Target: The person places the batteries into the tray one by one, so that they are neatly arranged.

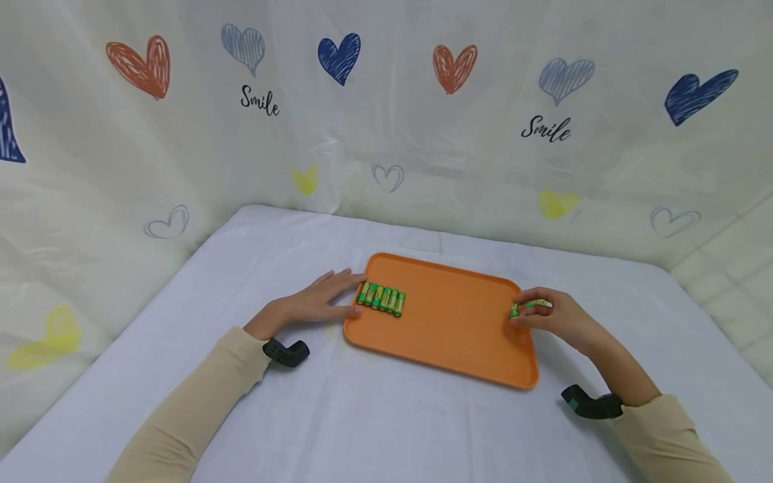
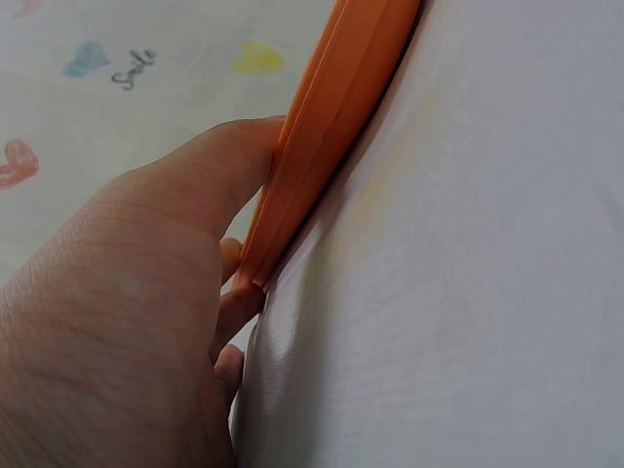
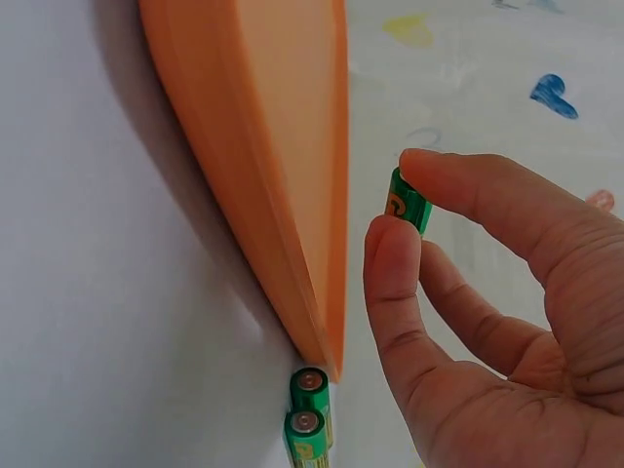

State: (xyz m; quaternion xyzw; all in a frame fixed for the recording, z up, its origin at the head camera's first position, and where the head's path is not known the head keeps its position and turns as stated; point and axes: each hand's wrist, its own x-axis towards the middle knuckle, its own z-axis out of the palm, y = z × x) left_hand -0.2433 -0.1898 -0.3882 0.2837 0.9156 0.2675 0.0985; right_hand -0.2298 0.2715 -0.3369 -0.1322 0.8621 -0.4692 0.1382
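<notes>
An orange tray [image 1: 453, 322] lies on the white-covered table. Near its left end, several green batteries [image 1: 382, 298] stand side by side in a row. My left hand [image 1: 320, 298] touches the tray's left rim with thumb and fingers spread fairly straight. Over the right end, my right hand [image 1: 558, 316] pinches one green battery [image 3: 408, 202] between thumb and fingertip, held up apart from the tray in the right wrist view. Two more batteries [image 3: 308, 419] lie just outside the tray's edge, partly hidden behind my fingers in the head view.
The white tablecloth [image 1: 386, 416] surrounds the tray. Behind the table hangs a pale curtain [image 1: 386, 121] printed with hearts and the word "Smile". Black wrist devices [image 1: 286, 353] sit on both forearms.
</notes>
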